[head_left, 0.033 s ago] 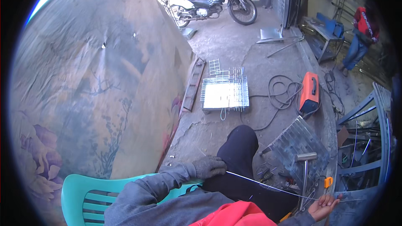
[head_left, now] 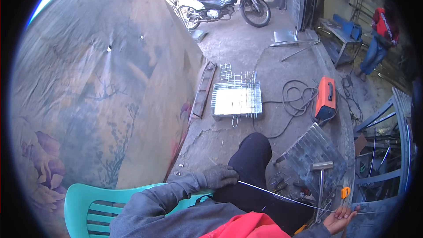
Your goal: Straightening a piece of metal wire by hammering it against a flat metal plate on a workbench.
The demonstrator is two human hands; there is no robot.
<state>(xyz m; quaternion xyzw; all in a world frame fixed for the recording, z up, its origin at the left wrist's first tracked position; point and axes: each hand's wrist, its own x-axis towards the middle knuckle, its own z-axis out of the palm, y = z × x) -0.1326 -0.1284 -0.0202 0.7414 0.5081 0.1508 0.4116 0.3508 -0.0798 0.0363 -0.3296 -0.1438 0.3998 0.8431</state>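
A thin, straight metal rod (head_left: 282, 196) runs across my lap, slanting down to the right. At its left end my left hand (head_left: 220, 176), in a dark grey glove, rests on my thigh with its fingers closed on the rod. My bare right hand (head_left: 338, 221) pinches the rod near its other end, at the lower right. Close to this hand stand a metal hammer (head_left: 321, 166) and a small orange-yellow tool (head_left: 345, 192), on or beside a ridged metal plate (head_left: 304, 150). Farther ahead, a wire grid (head_left: 257, 94) lies over a shiny sheet-metal box (head_left: 238, 115).
An orange welding machine (head_left: 326, 94) sits at the right with a coiled cable (head_left: 286, 94). Metal frames (head_left: 379, 178) lean at the lower right. A large patterned cloth (head_left: 105, 83) walls the left. Beyond are a motorcycle (head_left: 220, 6) and a person (head_left: 383, 31) in red.
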